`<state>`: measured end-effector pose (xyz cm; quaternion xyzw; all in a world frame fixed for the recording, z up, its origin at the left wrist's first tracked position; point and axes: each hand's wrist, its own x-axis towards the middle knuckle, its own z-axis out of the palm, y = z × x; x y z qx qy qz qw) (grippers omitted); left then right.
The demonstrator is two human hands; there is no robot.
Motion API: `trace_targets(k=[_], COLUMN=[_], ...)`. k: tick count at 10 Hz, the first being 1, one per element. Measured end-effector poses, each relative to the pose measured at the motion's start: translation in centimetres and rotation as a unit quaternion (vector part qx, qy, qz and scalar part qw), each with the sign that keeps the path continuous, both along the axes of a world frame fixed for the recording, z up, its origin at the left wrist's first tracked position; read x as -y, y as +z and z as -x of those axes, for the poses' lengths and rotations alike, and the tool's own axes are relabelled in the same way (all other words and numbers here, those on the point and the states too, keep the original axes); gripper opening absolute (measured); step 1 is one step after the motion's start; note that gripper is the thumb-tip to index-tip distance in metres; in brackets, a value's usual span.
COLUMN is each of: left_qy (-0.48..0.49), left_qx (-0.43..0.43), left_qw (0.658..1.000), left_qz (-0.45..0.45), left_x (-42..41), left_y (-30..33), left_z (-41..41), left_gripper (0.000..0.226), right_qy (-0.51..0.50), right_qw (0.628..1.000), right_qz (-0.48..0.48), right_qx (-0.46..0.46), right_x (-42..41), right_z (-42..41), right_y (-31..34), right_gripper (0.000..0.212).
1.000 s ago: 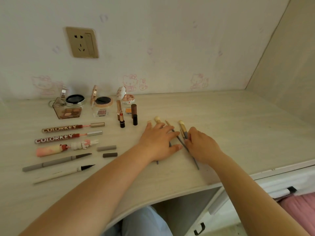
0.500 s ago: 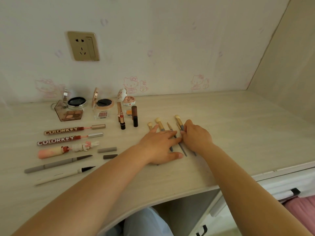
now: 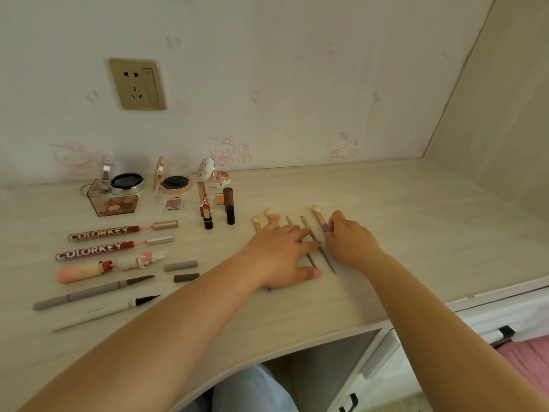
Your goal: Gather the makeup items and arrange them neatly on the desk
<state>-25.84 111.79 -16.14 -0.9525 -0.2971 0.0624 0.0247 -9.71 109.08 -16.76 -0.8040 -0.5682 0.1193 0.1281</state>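
Lining up brushes (image 3: 309, 233) on bench (image 3: 416, 233), right of lipsticks. Left hand (image 3: 279, 254) flat, pressing them; right hand (image 3: 350, 239) pinches the rightmost brush (image 3: 320, 218). Next: square it parallel, evenly spaced.

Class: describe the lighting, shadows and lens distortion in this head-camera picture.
Head view: soft, even light; faint shadows beneath the left hand and right hand; wide-angle bending curves the pale wooden desk edge; the gold wall socket leans; focus fairly sharp.
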Motion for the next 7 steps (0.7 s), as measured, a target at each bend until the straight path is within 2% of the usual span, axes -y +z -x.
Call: trace_targets(k=[2, 6, 7], left_qy=[-0.030, -0.011, -0.015], left_qx=[-0.021, -0.027, 0.025], left_qw=[0.999, 0.999, 1.000], left_qz=[0.018, 0.032, 0.009], left_x=[0.9, 0.8, 1.1], left_y=[-0.3, -0.7, -0.8], left_z=[-1.6, -2.2, -1.7], left_gripper=[0.061, 0.066, 0.068], right_qy=[-0.012, -0.028, -0.044], right_qw=[0.999, 0.999, 0.994], right_qz=[-0.004, -0.006, -0.055], right_qx=[-0.030, -0.034, -0.088], right_x=[1.1, 1.1, 1.2], right_z=[-0.7, -0.5, -1.1], right_y=[-0.4, -0.2, -0.5], right_gripper=[0.007, 0.007, 0.013])
